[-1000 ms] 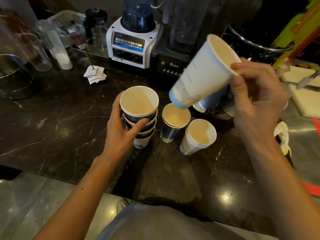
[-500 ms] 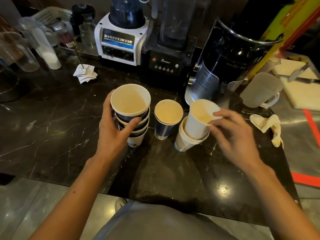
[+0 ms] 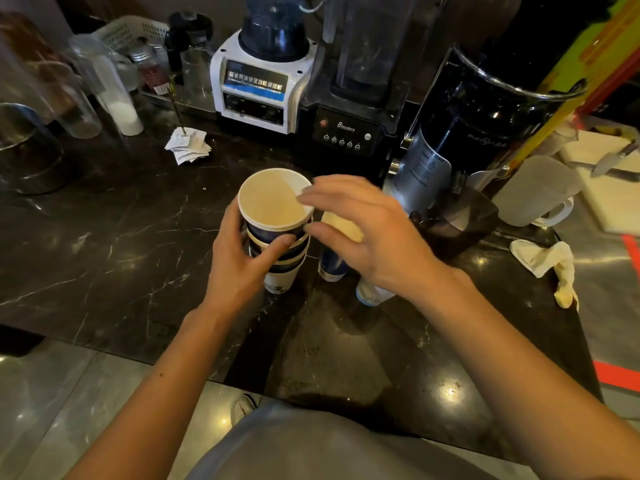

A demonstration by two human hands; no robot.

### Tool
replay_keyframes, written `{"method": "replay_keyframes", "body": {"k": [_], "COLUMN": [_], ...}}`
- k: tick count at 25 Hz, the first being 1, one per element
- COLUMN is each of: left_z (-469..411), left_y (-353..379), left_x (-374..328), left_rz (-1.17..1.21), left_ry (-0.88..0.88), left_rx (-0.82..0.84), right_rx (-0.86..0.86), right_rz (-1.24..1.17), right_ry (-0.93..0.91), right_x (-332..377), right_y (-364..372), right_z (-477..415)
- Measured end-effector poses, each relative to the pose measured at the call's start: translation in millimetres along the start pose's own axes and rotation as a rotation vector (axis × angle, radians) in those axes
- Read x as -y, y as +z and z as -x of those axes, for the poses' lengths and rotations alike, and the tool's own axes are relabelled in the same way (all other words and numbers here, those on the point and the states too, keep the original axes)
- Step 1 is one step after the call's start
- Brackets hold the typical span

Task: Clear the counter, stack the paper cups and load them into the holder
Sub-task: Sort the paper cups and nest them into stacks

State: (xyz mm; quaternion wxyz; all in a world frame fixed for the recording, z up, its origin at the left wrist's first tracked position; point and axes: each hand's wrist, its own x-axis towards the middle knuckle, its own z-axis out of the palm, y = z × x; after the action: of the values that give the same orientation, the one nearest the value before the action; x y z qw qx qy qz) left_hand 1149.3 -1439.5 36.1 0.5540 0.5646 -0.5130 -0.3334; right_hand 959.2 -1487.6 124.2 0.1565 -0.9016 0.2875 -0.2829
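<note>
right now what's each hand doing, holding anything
Left hand: closed around the stack of paper cups, holding it.
Right hand: fingers open and spread over the stack's rim, holding nothing visible.

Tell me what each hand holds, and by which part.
Left hand grips the stack of paper cups around its side, below the top rim. Right hand hovers beside that rim; no hold is visible.

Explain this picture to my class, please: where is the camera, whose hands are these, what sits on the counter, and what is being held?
The camera sits on a person's head, looking down at their own bare hands. The left hand grips a stack of paper cups standing on the dark counter. The right hand reaches over, fingers at the stack's rim; it seems to hold nothing. Partly hidden behind it stand more cups. Behind are a white blender, a black blender and a crumpled cloth.
</note>
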Motion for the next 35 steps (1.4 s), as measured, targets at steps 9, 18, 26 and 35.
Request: {"method": "replay_keyframes", "body": {"k": [9, 18, 26, 35], "left_z": [-1.3, -0.4, 0.0, 0.8], "left_y": [-2.7, -3.7, 0.6, -6.2], "left_x": [1.2, -0.7, 3.5, 6.3], "left_rz": [0.033, 0.016, 0.033, -0.002], "left_ry": [0.009, -0.034, 0.000, -0.023], "left_rx": [0.025, -0.021, -0.029, 0.035], "right_rx": [-0.100, -0.720, -0.488, 0.144], "right_rz": [0.100, 0.141, 0.441, 0.245], "right_ry": [-0.042, 0.169, 0.257, 0.439], "right_x": [4.0, -9.1, -45.6, -47.2], "right_y": [18.6, -62.9, -55.0, -20.9], "right_z": [-30.5, 9.6, 95.1, 88.4]}}
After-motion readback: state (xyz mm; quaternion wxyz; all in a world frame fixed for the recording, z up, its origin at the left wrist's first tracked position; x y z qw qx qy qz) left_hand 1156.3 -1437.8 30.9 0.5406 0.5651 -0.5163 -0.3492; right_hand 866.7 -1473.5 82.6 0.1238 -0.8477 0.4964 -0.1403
